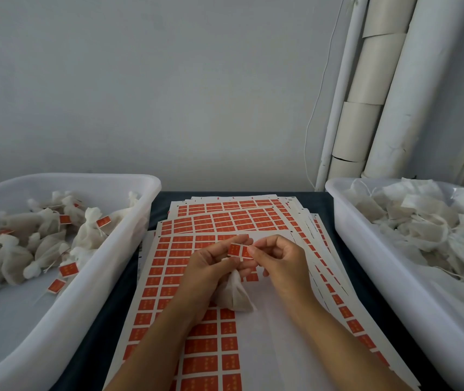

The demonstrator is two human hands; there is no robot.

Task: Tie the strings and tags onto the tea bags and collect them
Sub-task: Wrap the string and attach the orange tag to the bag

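Tagging step: left hand (211, 263) and right hand (278, 261) both pinch red tag (238, 251), tea bag (235, 294) hanging under left fingers; next looks like folding it onto the string.

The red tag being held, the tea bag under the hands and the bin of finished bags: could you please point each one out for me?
red tag (238, 250), head view, on its left red half.
tea bag (235, 296), head view, on its filled body.
left bin (129, 244), head view, on its right wall.
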